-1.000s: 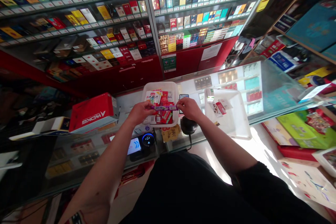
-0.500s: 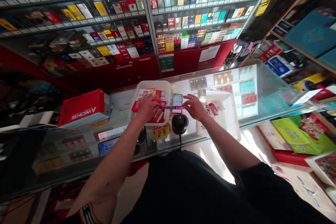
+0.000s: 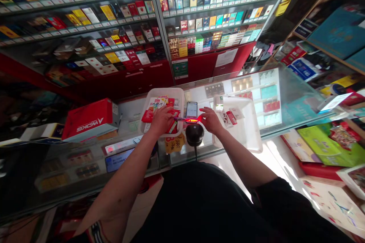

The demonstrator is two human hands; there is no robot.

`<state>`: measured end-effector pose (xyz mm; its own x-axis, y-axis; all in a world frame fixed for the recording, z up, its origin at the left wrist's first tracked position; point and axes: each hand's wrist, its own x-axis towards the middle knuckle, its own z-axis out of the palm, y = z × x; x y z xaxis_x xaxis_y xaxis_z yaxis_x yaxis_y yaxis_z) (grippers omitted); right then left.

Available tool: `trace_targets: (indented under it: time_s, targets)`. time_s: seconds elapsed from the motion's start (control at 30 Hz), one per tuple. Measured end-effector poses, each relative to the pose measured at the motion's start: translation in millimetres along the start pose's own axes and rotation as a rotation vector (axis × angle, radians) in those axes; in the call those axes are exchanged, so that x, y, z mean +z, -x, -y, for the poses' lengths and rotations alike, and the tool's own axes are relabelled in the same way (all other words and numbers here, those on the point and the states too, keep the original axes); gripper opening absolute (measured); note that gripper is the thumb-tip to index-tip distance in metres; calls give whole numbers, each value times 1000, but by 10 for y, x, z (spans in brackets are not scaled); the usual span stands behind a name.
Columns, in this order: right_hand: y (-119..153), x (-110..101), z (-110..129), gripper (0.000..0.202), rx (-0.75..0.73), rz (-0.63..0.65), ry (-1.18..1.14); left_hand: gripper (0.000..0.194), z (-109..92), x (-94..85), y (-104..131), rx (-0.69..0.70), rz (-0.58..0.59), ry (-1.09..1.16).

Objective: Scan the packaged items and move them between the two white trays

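My left hand [image 3: 162, 120] and my right hand [image 3: 210, 120] pinch the two ends of a slim packet [image 3: 191, 120], its print too small to read. Red light falls on the packet and on my right fingertips. Just on my side of it stands a round black scanner [image 3: 194, 135] with a cable. Beyond the packet a phone [image 3: 191, 109] with a lit screen lies on the counter. My left hand is over a white plastic tub [image 3: 178, 93] of red and white snack packets [image 3: 158, 101]. To the right, a white tray [image 3: 251, 121] holds a few small packets [image 3: 231, 117].
A red shoe-type box [image 3: 85, 119] stands left on the glass counter [image 3: 199, 93]. Nearer me lies a phone-like screen [image 3: 118, 160], and a yellow handwritten tag [image 3: 175, 143] is beside the scanner. Shelves of cigarette packs [image 3: 211, 22] rise behind. Boxes [image 3: 322, 148] stand at right.
The packet between my hands has turned, showing a narrower face, and red light now glows on it. More of the phone behind it shows. My hands have barely shifted.
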<state>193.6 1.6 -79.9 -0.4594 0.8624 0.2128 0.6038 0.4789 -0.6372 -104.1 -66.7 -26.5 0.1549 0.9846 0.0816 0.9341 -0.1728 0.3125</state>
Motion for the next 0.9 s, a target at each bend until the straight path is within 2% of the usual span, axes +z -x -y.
trace_targets:
  time_s: [0.2,0.4,0.6,0.9]
  targets:
    - [-18,-3,-19,15,-3,-16,-7,24,-22,-18,-51,17,-32,-9]
    - [-39,-143,-3,15,4,-58,-13,26,-180,-118,-115,-8,-60,-25]
    - [41,-404,-11,14,44,-110,-31,24,-420,-222,-194,22,-78,-15]
    - [226,-796,-239,15,103,-199,-15,22,-950,-257,-273,171,-70,70]
